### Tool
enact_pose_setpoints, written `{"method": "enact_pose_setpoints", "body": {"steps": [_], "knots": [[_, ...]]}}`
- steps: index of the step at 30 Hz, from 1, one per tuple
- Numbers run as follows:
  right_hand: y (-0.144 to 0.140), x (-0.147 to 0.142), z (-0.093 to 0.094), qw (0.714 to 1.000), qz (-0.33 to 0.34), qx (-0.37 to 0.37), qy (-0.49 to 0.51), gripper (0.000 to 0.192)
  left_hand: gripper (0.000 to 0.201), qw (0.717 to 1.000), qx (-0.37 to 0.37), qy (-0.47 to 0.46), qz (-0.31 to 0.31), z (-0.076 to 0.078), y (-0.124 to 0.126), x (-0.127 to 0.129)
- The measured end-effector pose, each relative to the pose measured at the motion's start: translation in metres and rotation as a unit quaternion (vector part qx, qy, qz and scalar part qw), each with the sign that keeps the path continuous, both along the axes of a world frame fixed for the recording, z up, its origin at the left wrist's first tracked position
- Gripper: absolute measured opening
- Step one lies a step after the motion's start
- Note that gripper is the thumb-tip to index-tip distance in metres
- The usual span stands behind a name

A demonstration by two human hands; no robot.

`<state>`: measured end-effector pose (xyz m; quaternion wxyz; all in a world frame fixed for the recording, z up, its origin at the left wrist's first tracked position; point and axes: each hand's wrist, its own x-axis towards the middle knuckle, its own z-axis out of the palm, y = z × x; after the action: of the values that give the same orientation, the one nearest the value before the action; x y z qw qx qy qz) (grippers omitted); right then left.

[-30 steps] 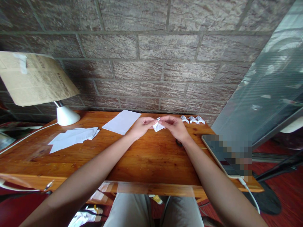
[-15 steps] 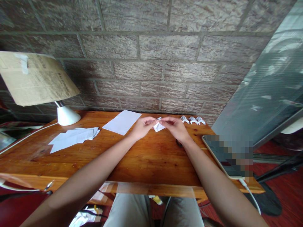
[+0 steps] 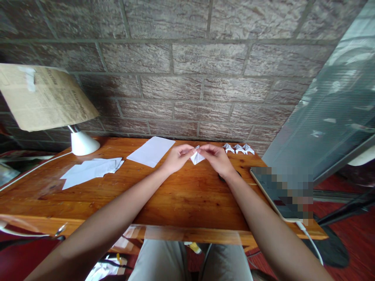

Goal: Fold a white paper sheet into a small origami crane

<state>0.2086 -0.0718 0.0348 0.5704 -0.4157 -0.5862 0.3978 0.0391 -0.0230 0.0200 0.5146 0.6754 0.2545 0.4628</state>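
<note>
A small folded piece of white paper [image 3: 197, 158] is pinched between both hands, just above the far middle of the wooden desk. My left hand [image 3: 178, 157] grips its left side with thumb and forefinger. On the opposite side, my right hand [image 3: 217, 158] pinches the paper the same way, and the two sets of fingertips nearly meet at its top. The lower part of the paper hangs down as a point. To the right stand three small folded paper shapes [image 3: 239, 148] in a row. Part of a dark object [image 3: 222, 177] shows beneath my right wrist.
White sheets [image 3: 150, 151] lie left of my hands, and loose paper pieces [image 3: 90, 171] are farther left. A lamp [image 3: 84, 143] with a newspaper-like shade stands at the back left. A tablet [image 3: 272, 195] with a cable rests at the desk's [image 3: 187, 207] right edge. A brick wall rises behind.
Both hands keep their pinch on the folded paper. The paper's lower point has shifted very slightly down and to the right; my right wrist has moved a little, showing more of the dark object.
</note>
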Motion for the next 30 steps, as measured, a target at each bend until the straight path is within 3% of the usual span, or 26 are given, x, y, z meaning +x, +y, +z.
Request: {"method": "enact_pose_setpoints", "body": {"steps": [24,30], "knots": [[0.0007,-0.0013,-0.0024,0.999,0.003,0.024,-0.038,0.032,0.035,0.999,0.019,0.026,-0.012,0.0018,-0.0038,-0.0002],[0.0028,-0.0040,-0.0055,0.998,-0.046,0.021,-0.030,0.030,0.040,0.995,-0.086,-0.043,-0.008,-0.0019,-0.0008,0.0039]]}}
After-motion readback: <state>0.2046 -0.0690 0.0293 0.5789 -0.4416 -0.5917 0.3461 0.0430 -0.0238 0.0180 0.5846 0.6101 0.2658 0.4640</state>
